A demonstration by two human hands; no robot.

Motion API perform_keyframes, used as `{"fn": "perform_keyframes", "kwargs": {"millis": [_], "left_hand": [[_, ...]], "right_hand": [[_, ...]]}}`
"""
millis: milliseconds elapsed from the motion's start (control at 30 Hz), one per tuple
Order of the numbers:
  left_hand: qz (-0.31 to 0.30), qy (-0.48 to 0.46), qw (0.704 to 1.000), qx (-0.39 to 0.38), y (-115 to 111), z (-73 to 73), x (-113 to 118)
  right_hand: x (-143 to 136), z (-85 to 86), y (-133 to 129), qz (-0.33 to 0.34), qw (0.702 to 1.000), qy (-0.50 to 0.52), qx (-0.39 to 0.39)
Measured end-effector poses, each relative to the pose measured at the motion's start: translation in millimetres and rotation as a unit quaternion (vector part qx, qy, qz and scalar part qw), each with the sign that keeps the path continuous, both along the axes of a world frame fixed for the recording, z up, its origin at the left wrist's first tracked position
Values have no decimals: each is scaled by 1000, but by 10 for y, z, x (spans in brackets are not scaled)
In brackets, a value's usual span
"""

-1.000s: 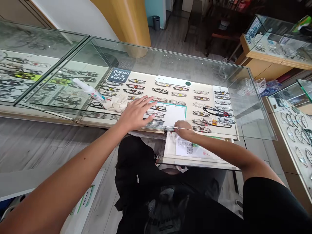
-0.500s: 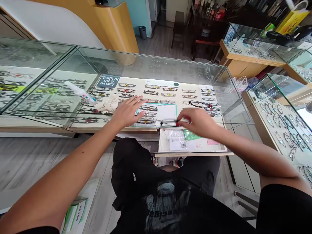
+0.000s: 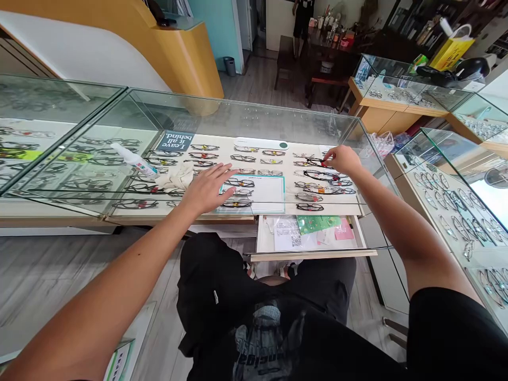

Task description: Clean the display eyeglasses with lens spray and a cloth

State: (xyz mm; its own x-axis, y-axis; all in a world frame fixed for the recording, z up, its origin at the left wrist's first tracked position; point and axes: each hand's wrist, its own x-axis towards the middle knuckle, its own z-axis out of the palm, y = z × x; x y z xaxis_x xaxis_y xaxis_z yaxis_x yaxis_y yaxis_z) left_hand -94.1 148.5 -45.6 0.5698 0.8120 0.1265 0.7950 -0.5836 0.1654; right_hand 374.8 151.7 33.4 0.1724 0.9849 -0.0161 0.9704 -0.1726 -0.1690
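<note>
With thumb and fingertips closed, our right hand (image 3: 343, 160) pinches dark glasses (image 3: 315, 162) over the glass case (image 3: 246, 106)'s right side; our left hand (image 3: 209, 188) lies open on top, gripping nothing. Inside are rows of spectacles (image 3: 310, 207); the open drawer (image 3: 313, 256) holds a QR-code sheet (image 3: 286, 233) and pink slip (image 3: 344, 230). An inverted sign (image 3: 174, 141) reads "Leave it all behind."

Single head-worn view from close above the glass showcase (image 3: 254, 120), forward and down across its top.
</note>
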Motion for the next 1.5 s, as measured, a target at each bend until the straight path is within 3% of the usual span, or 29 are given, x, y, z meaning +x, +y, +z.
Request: {"fn": "perform_keyframes", "kwargs": {"millis": [300,433,533,600,700,767,867,967,1067,1300,1500], "left_hand": [[-3,2,1000,3,-2,-11,-4],[-2,-5,1000,3,6,-27,-10],[-4,-12,1000,-2,6,-37,-17],[-5,-16,1000,-3,4,-43,-19],[-3,-17,1000,-1,-2,-45,-14],[0,-16,1000,1,-8,-41,-8],[2,-12,1000,0,-20,-27,1],[5,-11,1000,-2,-29,-11,5],[6,-11,1000,-5,-35,-4,-2],[2,-13,1000,-9,-58,9,-15],[2,-20,1000,-16,-83,41,-17]], "right_hand": [[-3,-93,65,-4,1000,-1,-31],[-115,62,-11,-4,1000,-1,-18],[-421,324,-244,29,999,9,21],[-756,482,-504,87,996,17,20],[-1336,483,-964,205,978,24,-38],[-1669,251,-1226,298,947,36,-112],[-1972,-363,-1394,361,912,31,-196],[-2049,-994,-1215,315,921,24,-227],[-1997,-1401,-780,252,945,18,-210],[-1788,-1810,326,92,987,17,-127],[-1803,-2051,885,37,995,29,-91]]}}
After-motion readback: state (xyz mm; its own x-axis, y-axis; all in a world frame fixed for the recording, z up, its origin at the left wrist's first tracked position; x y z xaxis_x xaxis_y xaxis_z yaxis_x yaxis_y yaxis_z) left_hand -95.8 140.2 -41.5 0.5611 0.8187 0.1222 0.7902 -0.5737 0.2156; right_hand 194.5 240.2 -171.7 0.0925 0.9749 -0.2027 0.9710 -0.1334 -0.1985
